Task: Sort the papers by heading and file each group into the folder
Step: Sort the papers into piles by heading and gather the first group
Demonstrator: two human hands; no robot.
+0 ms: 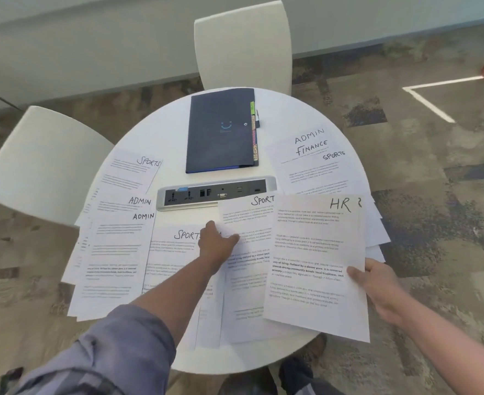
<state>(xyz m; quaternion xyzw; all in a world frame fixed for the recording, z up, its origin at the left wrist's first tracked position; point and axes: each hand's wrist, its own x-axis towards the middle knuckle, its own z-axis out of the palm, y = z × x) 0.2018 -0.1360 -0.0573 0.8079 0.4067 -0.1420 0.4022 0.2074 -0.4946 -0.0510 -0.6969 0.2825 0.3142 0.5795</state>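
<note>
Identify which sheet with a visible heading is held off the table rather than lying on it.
The HR sheet: the right hand pinches its right edge, lifting it above the others, which lie flat.

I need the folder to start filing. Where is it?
The folder lies closed at the table's far edge, in front of the far chair, just beyond the socket strip.

Round white table (292, 115), power socket strip (216, 191), two white chairs (242, 44)
</note>
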